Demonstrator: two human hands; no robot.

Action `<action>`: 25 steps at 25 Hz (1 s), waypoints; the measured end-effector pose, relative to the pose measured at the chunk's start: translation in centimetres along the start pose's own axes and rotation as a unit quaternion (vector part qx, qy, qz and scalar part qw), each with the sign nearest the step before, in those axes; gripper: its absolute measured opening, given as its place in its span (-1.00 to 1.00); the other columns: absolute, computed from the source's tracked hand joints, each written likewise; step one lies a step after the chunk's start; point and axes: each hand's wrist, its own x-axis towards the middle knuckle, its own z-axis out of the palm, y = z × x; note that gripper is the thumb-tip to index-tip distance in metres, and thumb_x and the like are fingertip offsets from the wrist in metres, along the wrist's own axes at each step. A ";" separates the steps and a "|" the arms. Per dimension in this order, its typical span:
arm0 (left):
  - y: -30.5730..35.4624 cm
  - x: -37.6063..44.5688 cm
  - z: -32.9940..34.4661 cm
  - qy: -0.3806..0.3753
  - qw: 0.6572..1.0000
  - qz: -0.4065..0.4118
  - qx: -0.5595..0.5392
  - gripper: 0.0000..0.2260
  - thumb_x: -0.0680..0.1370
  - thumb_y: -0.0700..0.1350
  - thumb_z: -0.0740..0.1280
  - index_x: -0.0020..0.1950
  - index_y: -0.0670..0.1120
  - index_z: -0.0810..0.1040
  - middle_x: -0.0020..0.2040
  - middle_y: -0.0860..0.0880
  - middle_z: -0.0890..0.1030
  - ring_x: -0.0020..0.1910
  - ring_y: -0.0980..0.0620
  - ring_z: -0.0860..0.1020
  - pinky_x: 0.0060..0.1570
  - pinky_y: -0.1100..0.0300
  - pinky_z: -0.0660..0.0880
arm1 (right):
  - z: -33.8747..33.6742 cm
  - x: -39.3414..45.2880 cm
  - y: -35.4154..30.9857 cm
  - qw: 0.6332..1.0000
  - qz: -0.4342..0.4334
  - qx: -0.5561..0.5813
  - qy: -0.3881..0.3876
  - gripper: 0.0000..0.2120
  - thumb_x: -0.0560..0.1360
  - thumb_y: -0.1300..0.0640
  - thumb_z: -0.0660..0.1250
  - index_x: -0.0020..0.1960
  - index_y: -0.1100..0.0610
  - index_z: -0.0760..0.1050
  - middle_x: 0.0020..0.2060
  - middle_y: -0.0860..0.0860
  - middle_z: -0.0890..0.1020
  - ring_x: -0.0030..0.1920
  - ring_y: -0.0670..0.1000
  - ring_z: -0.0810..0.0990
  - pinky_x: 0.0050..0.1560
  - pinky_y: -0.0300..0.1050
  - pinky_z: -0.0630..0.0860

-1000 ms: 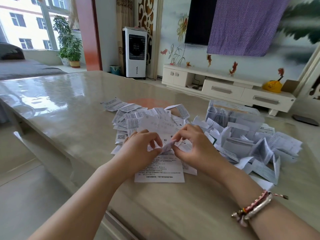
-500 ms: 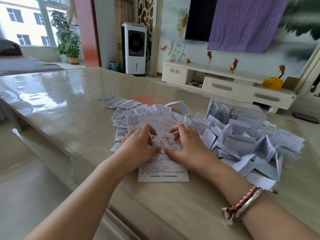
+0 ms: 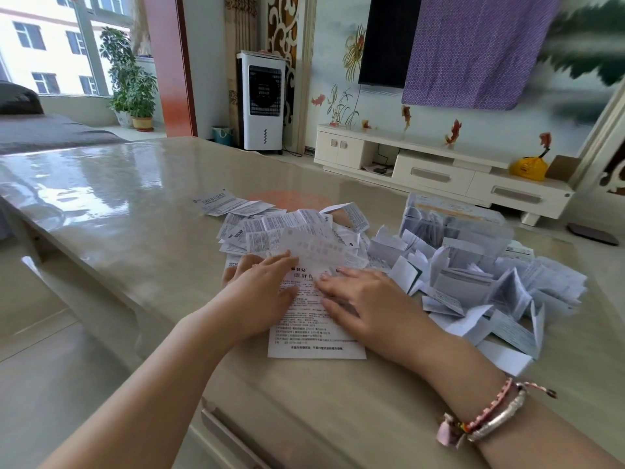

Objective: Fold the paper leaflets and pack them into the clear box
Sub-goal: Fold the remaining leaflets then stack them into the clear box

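Right under my palms at the near edge of the table (image 3: pixel 142 211) is the leaflet (image 3: pixel 316 346) I'm working on, lying flat with its long axis running straight away from me, short printed edge nearest my body. My left hand (image 3: pixel 260 292) is flat on its left half and my right hand (image 3: pixel 362 302) flat on its right half, fingers straight and loosely spread, pressing the paper down, not pinching anything. Far end of the sheet disappears under the unfolded pile (image 3: pixel 280 231), so I can't tell exactly where it stops

What matters for the next bit, I reckon: the sheet sits dead centre between both hands, so either one could lift an edge, and the fold wants to go across that long axis. Near edge is free and sticking out toward me, so that's probably the easy end to bring up

Folded ones (image 3: pixel 473 286) are heaped off to my right, and the clear box (image 3: pixel 453 221) is beyond them, further right and away from me. So the right hand is clearly the nearer one for packing. Box looks partly filled already, plenty still loose
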 end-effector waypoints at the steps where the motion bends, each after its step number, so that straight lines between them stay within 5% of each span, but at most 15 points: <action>1: -0.1 -0.1 0.1 -0.019 1.000 -0.006 0.019 -0.54 0.62 0.14 0.09 0.52 0.21 0.12 0.54 0.23 0.07 0.53 0.00 -0.03 0.49 0.01 -0.09 | -0.2 -0.1 0.2 0.999 0.024 -0.032 0.000 -0.44 0.54 -0.22 -0.08 0.44 -0.05 0.33 0.42 -0.12 0.39 0.49 -0.06 0.19 0.48 -0.07 0.02; 7: -0.6 -0.5 -0.3 -0.034 0.990 -0.083 0.108 -0.53 0.63 0.19 -0.04 0.54 0.21 0.01 0.55 0.23 0.01 0.54 -0.02 -0.20 0.43 -0.04 -0.16 | -0.7 0.1 0.5 0.960 0.177 -0.215 -0.013 -0.42 0.62 -0.17 -0.17 0.49 0.11 0.23 0.49 0.03 0.28 0.55 0.05 -0.11 0.42 0.18 -0.40; 11: -0.6 -0.6 -0.5 -0.030 0.991 -0.099 0.087 -0.53 0.63 0.17 -0.02 0.54 0.19 0.03 0.56 0.20 0.01 0.54 -0.02 -0.17 0.42 -0.04 -0.16 | -0.9 0.4 0.5 0.956 0.182 -0.231 0.010 -0.47 0.64 -0.07 -0.15 0.51 0.13 0.20 0.54 0.04 0.13 0.55 0.05 -0.20 0.42 0.23 -0.41; 14: -0.7 -0.7 -0.8 -0.003 0.995 -0.081 0.059 -0.57 0.63 0.15 0.03 0.51 0.22 0.11 0.56 0.18 0.05 0.54 -0.01 -0.09 0.42 -0.01 -0.14 | -1.1 0.2 0.6 0.973 0.139 -0.182 0.039 -0.47 0.62 -0.02 0.03 0.53 0.15 0.09 0.55 0.03 0.06 0.55 0.03 -0.22 0.47 0.15 -0.35; 17: -1.8 -0.6 -1.3 0.026 0.998 -0.053 0.024 -0.59 0.63 0.09 0.10 0.48 0.26 0.19 0.54 0.16 0.12 0.53 0.03 0.02 0.45 0.02 -0.06 | -0.7 -0.2 0.9 0.974 0.101 -0.138 0.146 -0.47 0.45 -0.01 0.40 0.31 0.18 0.31 0.32 0.11 0.40 0.47 0.14 0.20 0.50 0.10 0.05; 19: -2.2 -0.6 -1.4 0.028 0.998 -0.048 0.005 -0.58 0.61 0.09 0.14 0.47 0.26 0.21 0.54 0.16 0.15 0.52 0.06 0.05 0.46 0.01 -0.03 | -0.5 -0.2 1.1 0.974 0.064 -0.104 0.192 -0.45 0.29 -0.02 0.54 0.11 0.13 0.32 0.12 0.09 0.45 0.29 0.15 0.35 0.37 0.01 0.23; 22: -2.2 -0.9 -1.1 -0.005 0.998 -0.052 0.016 -0.56 0.59 0.19 0.13 0.48 0.27 0.18 0.55 0.15 0.11 0.52 0.00 0.03 0.45 -0.02 -0.05 | -0.7 -0.2 0.5 0.987 -0.036 -0.017 0.153 -0.47 0.36 -0.07 0.49 0.21 0.03 0.34 0.33 0.00 0.36 0.42 0.04 0.20 0.44 -0.02 0.13; 25: -1.9 -1.1 -0.6 -0.024 0.997 -0.062 0.044 -0.54 0.61 0.22 0.04 0.51 0.28 0.09 0.57 0.13 0.00 0.52 -0.05 -0.04 0.41 -0.02 -0.12 | -0.5 0.0 0.5 0.989 -0.109 0.016 0.094 -0.54 0.43 0.11 0.43 0.29 -0.08 0.42 0.39 -0.11 0.39 0.48 -0.07 0.20 0.48 0.03 0.13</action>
